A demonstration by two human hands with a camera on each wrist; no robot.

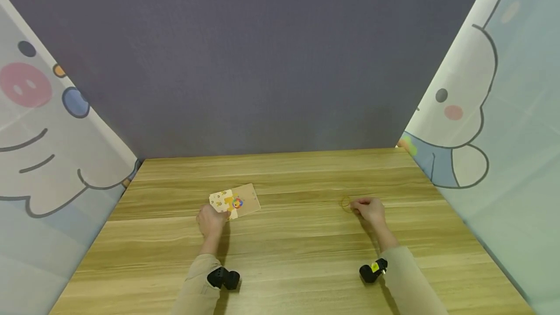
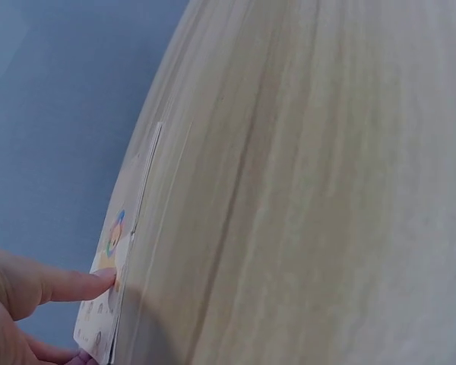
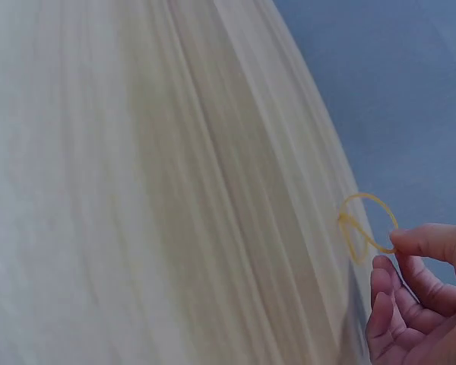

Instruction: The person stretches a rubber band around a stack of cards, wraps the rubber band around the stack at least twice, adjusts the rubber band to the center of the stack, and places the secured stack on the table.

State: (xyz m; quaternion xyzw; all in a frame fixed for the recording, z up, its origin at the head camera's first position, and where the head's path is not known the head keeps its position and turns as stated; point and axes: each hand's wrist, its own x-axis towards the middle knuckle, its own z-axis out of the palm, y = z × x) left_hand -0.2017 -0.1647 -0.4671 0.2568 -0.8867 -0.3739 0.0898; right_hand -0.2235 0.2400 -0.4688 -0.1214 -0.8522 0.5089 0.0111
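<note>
A small flat notebook (image 1: 249, 199), tan on one part and cream with a colourful cartoon print on the other, lies at an angle on the left half of the table. My left hand (image 1: 212, 220) grips its near left corner. In the left wrist view the thumb (image 2: 83, 284) presses on the printed face, while other fingers reach the edge below. Over to the right, my right hand (image 1: 371, 209) pinches a thin yellow rubber band (image 3: 370, 195) between thumb and fingertip. The band hangs in a twisted loop off the fingertips, and the remaining fingers are loosely curled.
The wood-grain table (image 1: 288, 247) runs back to a dark grey panel (image 1: 271, 62). Cartoon-printed curtains stand at the left (image 1: 57, 125) and right (image 1: 516, 125). A black wrist camera (image 1: 223, 278) sits on the left sleeve, another camera (image 1: 372, 271) on the right.
</note>
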